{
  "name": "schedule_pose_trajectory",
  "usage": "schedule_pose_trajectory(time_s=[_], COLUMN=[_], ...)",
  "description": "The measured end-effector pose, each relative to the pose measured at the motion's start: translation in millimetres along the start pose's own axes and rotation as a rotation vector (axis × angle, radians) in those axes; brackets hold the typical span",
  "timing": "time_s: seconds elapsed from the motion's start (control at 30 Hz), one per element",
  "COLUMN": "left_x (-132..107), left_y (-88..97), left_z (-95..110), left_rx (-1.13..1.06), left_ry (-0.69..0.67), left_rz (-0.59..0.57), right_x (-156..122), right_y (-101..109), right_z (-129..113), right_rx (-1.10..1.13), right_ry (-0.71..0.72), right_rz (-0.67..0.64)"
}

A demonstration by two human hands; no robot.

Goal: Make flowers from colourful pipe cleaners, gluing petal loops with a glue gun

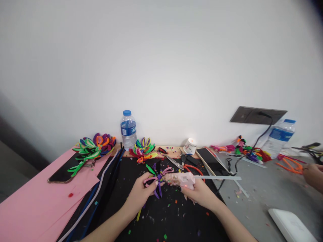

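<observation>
While the left hand [140, 195] pinches a pipe-cleaner flower [154, 177] low over the black mat [166, 218], the right hand [200, 194] has its fingers wrapped round a pink glue gun [183, 179], nozzle right up against the flower. Scissors [180, 164] and a phone [210, 158] lie just behind. A water bottle [128, 129] stands by the wall, and someone else's hand [313, 175] shows at the far right.
</observation>
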State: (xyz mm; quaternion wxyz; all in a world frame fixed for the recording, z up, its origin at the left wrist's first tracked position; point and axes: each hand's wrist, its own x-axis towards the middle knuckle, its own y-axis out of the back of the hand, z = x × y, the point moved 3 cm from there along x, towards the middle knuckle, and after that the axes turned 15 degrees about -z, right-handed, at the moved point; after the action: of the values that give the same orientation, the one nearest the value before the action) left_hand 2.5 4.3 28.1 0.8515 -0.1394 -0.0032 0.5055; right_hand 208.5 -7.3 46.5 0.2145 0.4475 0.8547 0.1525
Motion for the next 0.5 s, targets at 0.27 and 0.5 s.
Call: schedule_pose_trajectory(time_s=[0.27,0.5], left_x=[0.2,2.4], left_y=[0.9,1.0], left_z=[-2.0,-2.8], left_rx=[0.009,0.029], left_ry=[-0.014,-0.020], left_rz=[0.004,0.008], right_x=[0.1,0.3], right_y=[-0.1,0.9], right_z=[0.3,-1.9], right_rx=[-0.012,-0.110], right_ry=[-0.006,0.018], right_rz=[-0.001,0.025])
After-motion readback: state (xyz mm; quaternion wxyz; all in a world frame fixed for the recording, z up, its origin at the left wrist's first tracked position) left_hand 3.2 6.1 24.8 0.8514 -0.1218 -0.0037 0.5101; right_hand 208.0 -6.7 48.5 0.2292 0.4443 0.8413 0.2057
